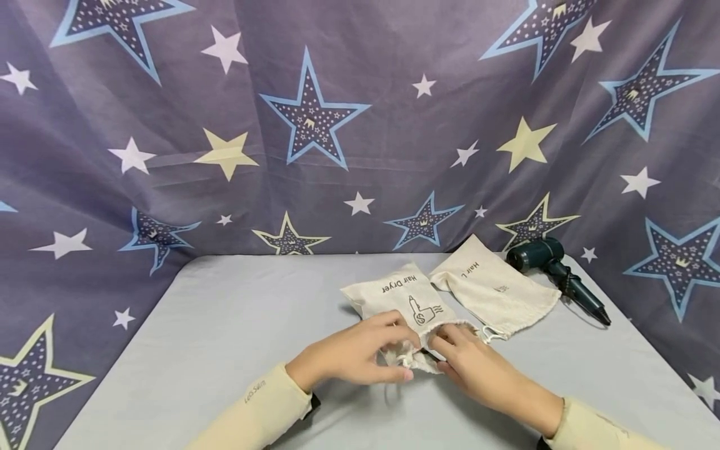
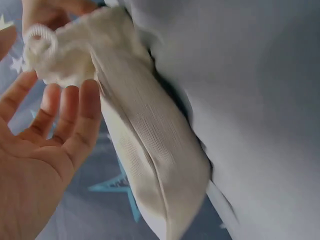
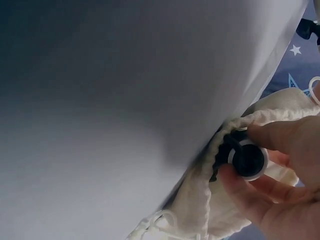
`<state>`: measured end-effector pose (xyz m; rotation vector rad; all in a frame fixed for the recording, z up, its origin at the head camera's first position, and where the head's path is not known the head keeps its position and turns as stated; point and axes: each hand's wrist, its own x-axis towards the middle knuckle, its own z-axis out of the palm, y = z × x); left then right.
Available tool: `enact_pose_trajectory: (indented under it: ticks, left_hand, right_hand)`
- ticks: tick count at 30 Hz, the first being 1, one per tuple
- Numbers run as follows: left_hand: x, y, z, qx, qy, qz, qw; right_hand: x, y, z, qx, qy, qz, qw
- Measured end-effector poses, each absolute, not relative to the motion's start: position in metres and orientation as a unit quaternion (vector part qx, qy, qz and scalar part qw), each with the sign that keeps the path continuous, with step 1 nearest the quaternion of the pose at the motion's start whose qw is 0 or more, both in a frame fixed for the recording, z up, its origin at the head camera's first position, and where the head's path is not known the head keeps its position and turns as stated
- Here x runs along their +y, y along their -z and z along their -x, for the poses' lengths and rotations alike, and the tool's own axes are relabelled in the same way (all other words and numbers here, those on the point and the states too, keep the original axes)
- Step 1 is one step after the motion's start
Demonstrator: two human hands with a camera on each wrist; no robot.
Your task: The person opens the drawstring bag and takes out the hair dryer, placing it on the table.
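Observation:
A filled cream drawstring bag (image 1: pixel 388 297) printed "Hair Dryer" lies on the table, its gathered mouth toward me. At that mouth, my right hand (image 1: pixel 472 365) pinches a white item with a round dark end (image 3: pixel 249 161) between thumb and fingers. The rest of that item is inside the bag, so I cannot tell its kind. A dark cord-like strand (image 3: pixel 232 142) runs beside the end. My left hand (image 1: pixel 360 350) is at the bag's left side, fingers loosely extended; in the left wrist view its fingertips come right up to the cloth. A white drawstring loop (image 2: pixel 42 37) sticks out there.
Behind and to the right lies a flatter cream drawstring bag (image 1: pixel 500 297) with similar lettering. Beyond it, a dark green hair dryer (image 1: pixel 562 275) with its cord wrapped rests near the table's right edge. A star-patterned curtain (image 1: pixel 394 144) hangs behind the grey table (image 1: pixel 225 325).

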<state>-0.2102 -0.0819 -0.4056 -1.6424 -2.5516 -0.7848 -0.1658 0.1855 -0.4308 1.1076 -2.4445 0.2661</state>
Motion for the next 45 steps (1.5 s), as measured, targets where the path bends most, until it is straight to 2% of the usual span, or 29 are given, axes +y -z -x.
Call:
enact_pose_trajectory:
  ticks: [3,9,11,21,45]
  left_hand:
    - [-0.090,0.402,0.219,-0.829,0.247,0.501,0.018]
    - [-0.104,0.398,0.237,-0.859,0.090,0.479,0.159]
    - [-0.107,0.399,0.243,-0.866,0.054,0.462,0.184]
    - [-0.126,0.413,0.264,-0.909,0.025,0.368,0.195]
    - [-0.136,0.420,0.282,-0.884,0.053,0.407,0.226]
  right_hand:
    - [0.185,0.430,0.166,-0.887,-0.094,-0.400,0.212]
    - [0.185,0.430,0.169,-0.888,-0.092,-0.402,0.203]
    - [0.186,0.430,0.170,-0.887,-0.093,-0.403,0.206]
    - [0.186,0.429,0.174,-0.882,-0.093,-0.406,0.221]
    - [0.184,0.422,0.182,-0.860,-0.097,-0.445,0.231]
